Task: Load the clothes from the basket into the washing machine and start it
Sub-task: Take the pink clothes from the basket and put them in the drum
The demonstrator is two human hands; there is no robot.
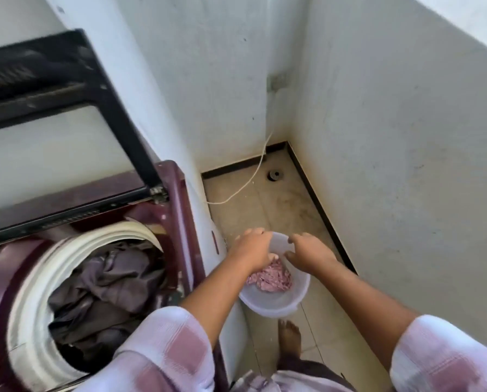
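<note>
Pink cloth [270, 278]: crumpled in white basket [273, 305] | left hand [253, 247] grip closed on it | right hand [307, 250] grip open

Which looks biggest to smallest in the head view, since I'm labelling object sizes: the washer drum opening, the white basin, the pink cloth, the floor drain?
1. Washer drum opening, though it sits nearer the camera.
2. White basin.
3. Pink cloth, partly hidden by the left hand.
4. Floor drain, farthest away.

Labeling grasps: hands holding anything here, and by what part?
Left hand grips the pink cloth by its top edge inside the tub. Right hand reaches in; a hold cannot be told.
</note>
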